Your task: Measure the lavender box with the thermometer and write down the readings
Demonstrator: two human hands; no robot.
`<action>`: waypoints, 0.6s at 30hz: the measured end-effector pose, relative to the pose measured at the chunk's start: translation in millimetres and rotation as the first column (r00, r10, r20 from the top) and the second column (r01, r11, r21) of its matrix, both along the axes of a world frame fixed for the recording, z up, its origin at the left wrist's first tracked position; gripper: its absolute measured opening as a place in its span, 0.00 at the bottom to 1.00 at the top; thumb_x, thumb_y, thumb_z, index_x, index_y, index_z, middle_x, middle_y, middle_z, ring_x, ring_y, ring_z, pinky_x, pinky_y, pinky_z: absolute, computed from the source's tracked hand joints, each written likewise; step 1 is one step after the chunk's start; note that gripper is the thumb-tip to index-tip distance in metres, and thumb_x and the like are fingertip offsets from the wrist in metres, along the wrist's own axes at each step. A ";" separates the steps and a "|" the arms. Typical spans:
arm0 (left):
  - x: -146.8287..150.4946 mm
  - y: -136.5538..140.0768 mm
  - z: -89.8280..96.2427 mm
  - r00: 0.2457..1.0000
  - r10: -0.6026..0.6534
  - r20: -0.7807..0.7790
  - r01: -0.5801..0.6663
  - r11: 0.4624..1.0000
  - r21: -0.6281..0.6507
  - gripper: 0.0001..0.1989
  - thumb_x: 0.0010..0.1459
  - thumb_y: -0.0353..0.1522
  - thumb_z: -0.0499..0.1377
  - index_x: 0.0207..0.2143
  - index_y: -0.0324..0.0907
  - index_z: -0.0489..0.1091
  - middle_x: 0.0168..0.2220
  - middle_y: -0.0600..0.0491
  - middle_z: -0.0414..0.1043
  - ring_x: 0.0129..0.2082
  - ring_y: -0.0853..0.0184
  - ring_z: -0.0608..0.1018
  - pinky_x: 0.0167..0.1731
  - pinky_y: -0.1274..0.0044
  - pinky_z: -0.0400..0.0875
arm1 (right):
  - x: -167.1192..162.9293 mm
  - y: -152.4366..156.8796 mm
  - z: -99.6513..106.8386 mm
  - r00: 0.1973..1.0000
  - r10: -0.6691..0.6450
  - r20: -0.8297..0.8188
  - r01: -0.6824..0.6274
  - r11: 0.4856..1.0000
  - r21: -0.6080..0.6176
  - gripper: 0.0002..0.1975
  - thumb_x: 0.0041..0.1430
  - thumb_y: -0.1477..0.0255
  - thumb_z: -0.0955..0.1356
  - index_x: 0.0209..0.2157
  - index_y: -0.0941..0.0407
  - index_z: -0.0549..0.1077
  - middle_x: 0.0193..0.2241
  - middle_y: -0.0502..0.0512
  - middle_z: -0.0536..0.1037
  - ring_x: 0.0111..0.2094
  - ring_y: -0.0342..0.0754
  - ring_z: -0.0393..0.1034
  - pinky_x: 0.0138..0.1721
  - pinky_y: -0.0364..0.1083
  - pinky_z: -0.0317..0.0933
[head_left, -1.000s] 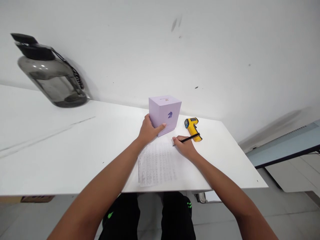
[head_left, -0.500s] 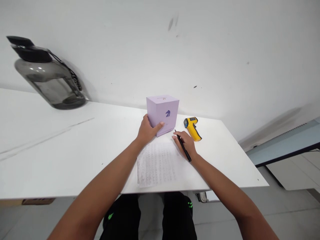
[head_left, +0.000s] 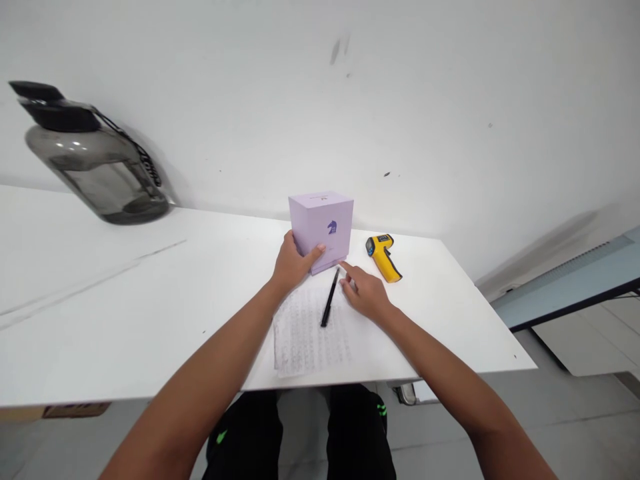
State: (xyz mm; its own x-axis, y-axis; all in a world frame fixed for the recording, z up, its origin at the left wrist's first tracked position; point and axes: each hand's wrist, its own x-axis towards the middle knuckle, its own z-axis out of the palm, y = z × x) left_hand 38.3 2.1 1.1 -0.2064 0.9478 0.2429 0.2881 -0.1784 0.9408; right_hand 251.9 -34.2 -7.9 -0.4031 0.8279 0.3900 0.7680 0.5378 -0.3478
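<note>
Now left hand (head_left: 293,264) gripping box (head_left: 321,229), pen (head_left: 330,306) released

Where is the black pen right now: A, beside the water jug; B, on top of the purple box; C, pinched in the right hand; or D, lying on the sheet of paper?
D: the black pen lies flat on the sheet of paper, just left of the right hand, whose fingers are spread and grip nothing, while the left hand grips the purple box.
</note>
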 end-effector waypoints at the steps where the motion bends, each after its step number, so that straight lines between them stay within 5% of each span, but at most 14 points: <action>1: 0.1 -0.5 0.8 1.000 -0.001 -0.001 0.001 1.000 -0.003 0.37 0.48 0.51 0.66 0.54 0.43 0.59 0.56 0.41 0.68 0.53 0.53 0.74 0.48 0.62 0.71 | 3.6 3.0 3.4 0.997 -0.072 0.012 0.072 0.997 0.031 0.23 0.67 0.66 0.60 0.59 0.56 0.70 0.36 0.59 0.79 0.36 0.52 0.72 0.40 0.48 0.62; 5: -0.1 -1.4 2.0 1.000 -0.008 0.018 0.009 1.000 -0.028 0.38 0.48 0.51 0.67 0.55 0.43 0.58 0.57 0.41 0.67 0.54 0.52 0.73 0.50 0.60 0.71 | 26.7 19.9 17.4 0.890 -0.449 0.076 0.435 0.888 0.152 0.20 0.66 0.65 0.61 0.53 0.60 0.74 0.41 0.67 0.77 0.43 0.59 0.70 0.45 0.55 0.57; 9: -0.8 -0.4 -0.2 0.999 -0.011 0.040 0.011 1.000 -0.019 0.38 0.48 0.50 0.67 0.55 0.44 0.58 0.57 0.40 0.67 0.54 0.52 0.73 0.50 0.60 0.71 | 48.2 34.2 21.4 0.753 -0.635 0.173 0.631 0.771 0.086 0.27 0.61 0.58 0.66 0.56 0.61 0.70 0.47 0.72 0.74 0.49 0.66 0.67 0.48 0.60 0.55; 14: -0.7 -0.1 -0.5 1.000 -0.005 0.021 0.006 1.000 -0.018 0.38 0.48 0.51 0.67 0.55 0.44 0.59 0.56 0.41 0.67 0.53 0.52 0.74 0.49 0.60 0.71 | 58.4 44.4 17.0 0.793 -0.608 0.037 0.591 0.754 -0.288 0.31 0.53 0.52 0.69 0.54 0.56 0.71 0.49 0.67 0.76 0.49 0.64 0.72 0.48 0.57 0.61; 18: 0.2 -1.3 2.2 1.000 0.013 -0.001 -0.013 0.999 -0.040 0.39 0.47 0.51 0.67 0.55 0.44 0.58 0.55 0.41 0.68 0.52 0.52 0.74 0.48 0.60 0.72 | 67.2 47.8 14.3 0.754 -0.638 -0.158 0.547 0.742 -0.387 0.27 0.46 0.59 0.73 0.47 0.56 0.74 0.45 0.63 0.78 0.47 0.62 0.72 0.47 0.56 0.62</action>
